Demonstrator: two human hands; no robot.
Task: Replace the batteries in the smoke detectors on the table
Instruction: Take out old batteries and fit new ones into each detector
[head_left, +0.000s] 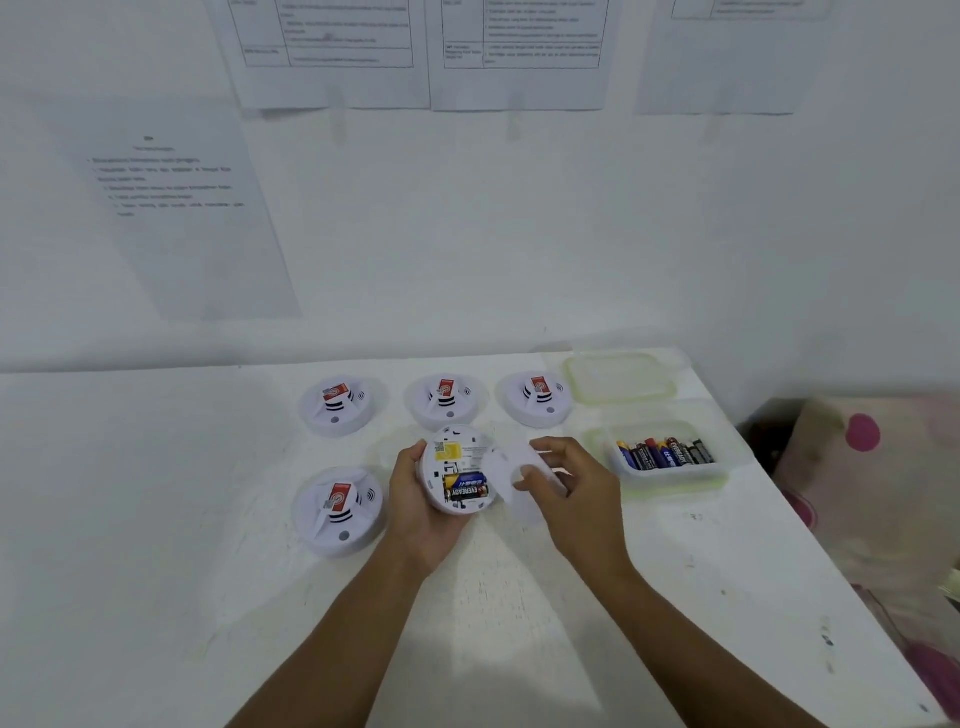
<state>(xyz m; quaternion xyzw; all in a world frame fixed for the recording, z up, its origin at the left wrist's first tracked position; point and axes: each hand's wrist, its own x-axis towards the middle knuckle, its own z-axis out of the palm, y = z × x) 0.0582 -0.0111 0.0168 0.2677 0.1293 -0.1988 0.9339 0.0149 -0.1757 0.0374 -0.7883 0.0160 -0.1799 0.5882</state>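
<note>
Low in the middle of the frame, the left hand (415, 501) cups the upturned smoke detector (457, 457) over the desk (519, 623), its grip curled round the rim. The right hand (576, 488) pinches the loose back cover (511, 486). Best to keep the detector level so its batteries (466, 487) don't tip out.
</note>
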